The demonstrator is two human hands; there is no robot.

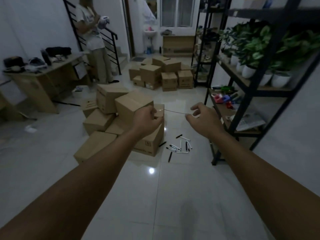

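You are looking into a dim, bluish room; the palest light comes from a far window (pixel 176 12). Small glare spots shine on the glossy floor (pixel 181 191). Your left hand (pixel 149 116) and right hand (pixel 201 116) look dark and soft-edged, and a thin strand (pixel 176 112) between them is barely visible. The edges bow outward.

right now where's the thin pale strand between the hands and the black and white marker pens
thin pale strand (pixel 176 112): head view, its middle span
black and white marker pens (pixel 181 145): head view, centre of the pile
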